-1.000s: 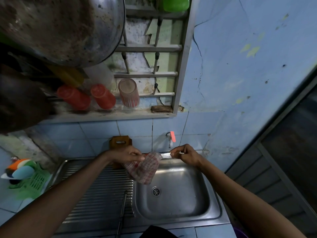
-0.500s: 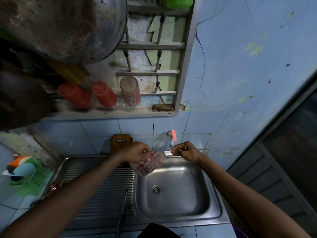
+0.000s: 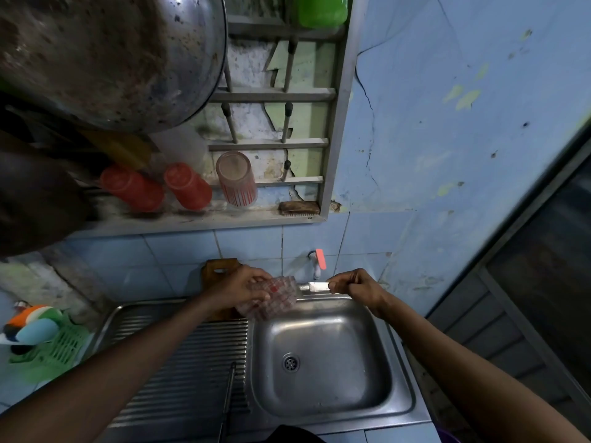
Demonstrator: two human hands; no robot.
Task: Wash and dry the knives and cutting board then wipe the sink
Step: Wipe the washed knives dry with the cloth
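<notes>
Over the back of the steel sink (image 3: 323,401), my right hand (image 3: 358,284) grips one end of a knife (image 3: 315,286), whose shiny blade runs left. My left hand (image 3: 246,286) holds a red-checked cloth (image 3: 275,298) bunched round the blade's other end. A wooden cutting board (image 3: 220,268) leans upright against the tiled wall behind my left hand, mostly hidden by it. A second knife (image 3: 227,398) lies on the ribbed drainboard (image 3: 179,372), its handle toward me.
A tap with a pink lever (image 3: 319,262) sticks out of the wall just above the knife. A green basket (image 3: 54,350) with sponges sits at the left. Cups (image 3: 187,187) stand on a shelf above, and a big steel pan (image 3: 105,55) hangs overhead.
The cloth in my left hand has slid left along the blade and bunched up tighter, baring more of the blade. Both hands sit slightly higher in the view.
</notes>
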